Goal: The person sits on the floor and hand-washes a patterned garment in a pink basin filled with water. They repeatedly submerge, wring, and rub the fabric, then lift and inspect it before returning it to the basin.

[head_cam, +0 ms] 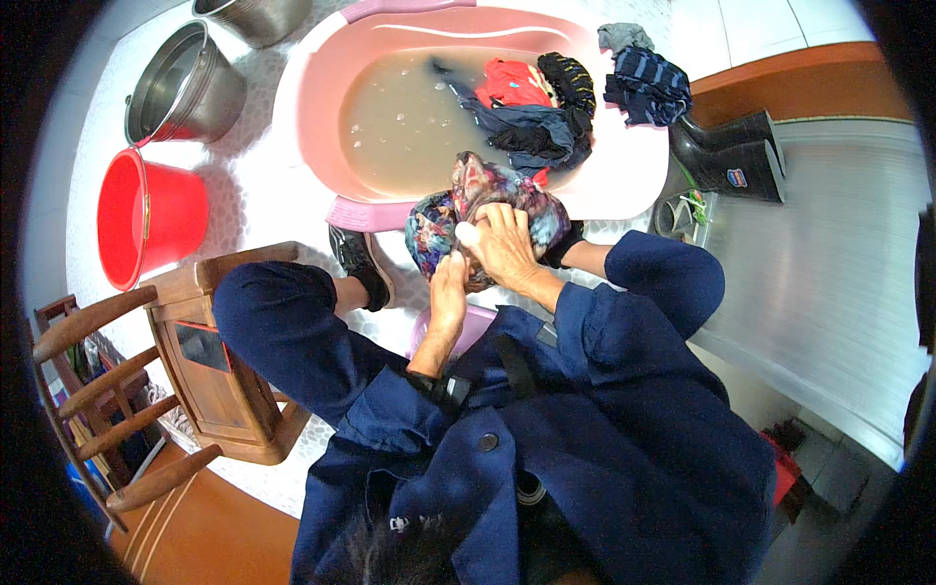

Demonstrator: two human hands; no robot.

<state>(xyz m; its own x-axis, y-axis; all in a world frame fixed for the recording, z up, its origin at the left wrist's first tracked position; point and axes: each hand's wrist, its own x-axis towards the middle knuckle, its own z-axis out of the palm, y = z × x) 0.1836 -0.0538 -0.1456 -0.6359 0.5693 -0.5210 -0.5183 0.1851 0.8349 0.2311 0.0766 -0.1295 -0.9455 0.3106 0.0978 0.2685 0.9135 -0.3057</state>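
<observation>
A wet, multicoloured patterned cloth [512, 186] is bunched up at the near rim of a pink plastic tub [318, 110]. My left hand [447, 289] grips its lower edge, while my right hand [504, 245] lies over its middle with the fingers curled into the folds. A small white thing, perhaps soap, shows beside the right fingers; I cannot tell what it is. Murky water fills the tub. Red cloth [512, 84], dark blue cloth [530, 124] and a black patterned cloth [569, 80] lie heaped at its right side, partly in the water.
A striped dark cloth [651, 84] and a grey cloth [625, 36] rest by the tub's right rim. Black rubber boots [738, 164] lie beyond. At the left stand a red bucket [172, 212], metal buckets [219, 95] and a wooden chair [219, 380].
</observation>
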